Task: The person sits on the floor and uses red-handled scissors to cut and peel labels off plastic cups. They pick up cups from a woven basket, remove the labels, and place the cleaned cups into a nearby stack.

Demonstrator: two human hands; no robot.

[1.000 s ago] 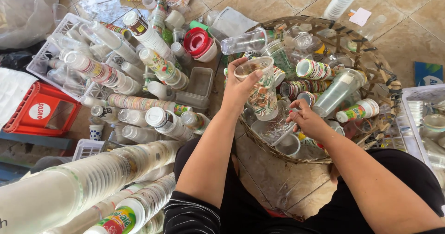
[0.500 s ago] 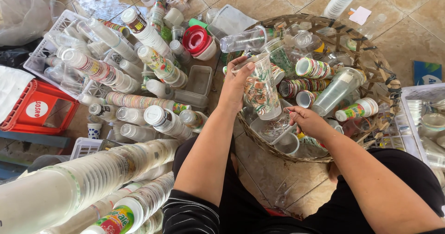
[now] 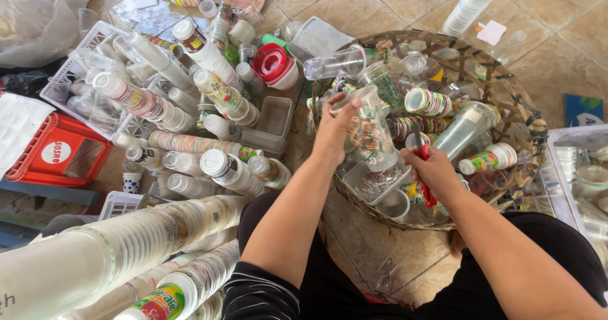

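The left hand [image 3: 332,130] is clamped on a clear printed cup [image 3: 368,133], long axis tilted toward the woven basket's [image 3: 506,85] near rim, where the right hand [image 3: 434,171] (closed on a red-handled tool [image 3: 425,177]) sits just beside it.

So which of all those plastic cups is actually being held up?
The clear printed cup gripped by the left hand, raised above the woven basket; the others lie loose or stacked.

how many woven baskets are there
1: a round woven basket right of centre on the tiled floor, full of plastic cups. Both hands work over its near rim. The containers either side are plastic crates; clutter may hide more.
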